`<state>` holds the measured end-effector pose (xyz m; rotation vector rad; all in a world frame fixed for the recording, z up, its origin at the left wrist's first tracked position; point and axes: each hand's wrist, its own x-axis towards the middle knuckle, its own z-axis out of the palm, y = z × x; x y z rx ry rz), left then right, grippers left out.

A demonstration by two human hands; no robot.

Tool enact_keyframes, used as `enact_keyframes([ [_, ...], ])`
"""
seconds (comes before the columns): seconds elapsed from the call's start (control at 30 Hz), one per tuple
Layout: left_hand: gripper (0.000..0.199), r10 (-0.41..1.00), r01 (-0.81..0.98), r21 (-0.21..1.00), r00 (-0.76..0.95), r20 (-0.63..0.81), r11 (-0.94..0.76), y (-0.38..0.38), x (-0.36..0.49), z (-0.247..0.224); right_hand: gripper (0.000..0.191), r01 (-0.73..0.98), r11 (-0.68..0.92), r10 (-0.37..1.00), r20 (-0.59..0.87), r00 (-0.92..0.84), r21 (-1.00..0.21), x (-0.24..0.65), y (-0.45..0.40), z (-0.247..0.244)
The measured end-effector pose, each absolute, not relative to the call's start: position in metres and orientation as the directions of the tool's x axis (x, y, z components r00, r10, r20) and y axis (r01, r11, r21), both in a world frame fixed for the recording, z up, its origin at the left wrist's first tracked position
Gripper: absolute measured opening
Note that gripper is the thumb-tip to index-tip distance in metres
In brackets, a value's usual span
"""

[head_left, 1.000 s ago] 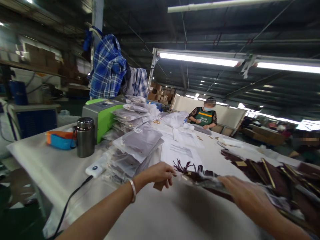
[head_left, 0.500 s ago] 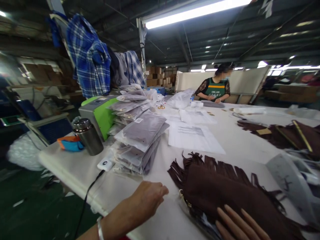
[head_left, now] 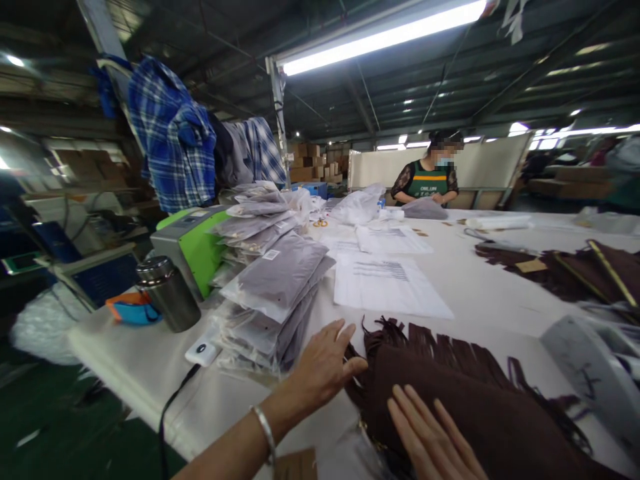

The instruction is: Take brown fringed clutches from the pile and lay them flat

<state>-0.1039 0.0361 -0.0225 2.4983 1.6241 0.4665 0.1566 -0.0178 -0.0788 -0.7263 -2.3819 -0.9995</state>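
Observation:
A dark brown fringed bag point(head_left: 450, 393) lies on the table in front of me, its fringe fanned out along the far edge. My left hand point(head_left: 325, 363), a silver bangle on its wrist, is at the bag's left corner with fingers spread, the thumb against the fringe. Flat on the bag's upper face rests my right hand point(head_left: 430, 437), fingers stretched out. Clear plastic and a bit of gold-coloured metal show along the bag's near left edge. Partly under my left wrist is a brown card point(head_left: 296, 465).
Left of the bag stands a stack of plastic-wrapped grey items point(head_left: 275, 280). Beyond are printed sheets point(head_left: 393, 287), a flask point(head_left: 170, 293) and a green-and-grey machine point(head_left: 200, 250). More brown fringed pieces point(head_left: 565, 270) lie at right. A co-worker point(head_left: 425, 177) handles grey material across the table.
My left hand has moved forward and right to the bag's corner, its fingers opening. My right hand has slid up and left over the bag. The brown card has come into view.

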Motion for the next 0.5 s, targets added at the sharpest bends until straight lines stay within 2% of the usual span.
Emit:
enact_keyframes([
  [0.07, 0.066, 0.905, 0.901, 0.153, 0.375, 0.199, -0.407, 0.051, -0.085, -0.042, 0.051, 0.609, 0.558, 0.254, 0.583, -0.772, 0.564, 0.144, -0.014, -0.097],
  [0.17, 0.042, 0.905, 0.913, 0.081, 0.38, 0.192, -0.401, 0.059, -0.07, -0.061, 0.043, 0.604, 0.549, 0.246, 0.579, -0.778, 0.578, 0.138, -0.015, -0.118],
  [0.27, 0.025, 0.917, 0.92, 0.084, 0.368, 0.155, -0.383, 0.059, -0.069, -0.066, 0.037, 0.638, 0.568, 0.267, 0.618, -0.74, 0.519, 0.137, -0.017, -0.118],
  [0.37, 0.023, 0.933, 0.926, 0.116, 0.351, 0.077, -0.358, 0.059, -0.072, -0.064, 0.035, 0.667, 0.585, 0.268, 0.667, -0.696, 0.461, 0.133, -0.017, -0.11],
  [0.5, 0.026, 0.955, 0.94, 0.184, 0.297, -0.021, -0.288, 0.061, -0.076, -0.054, 0.042, 0.681, 0.6, 0.294, 0.676, -0.676, 0.42, 0.13, -0.019, -0.107],
])
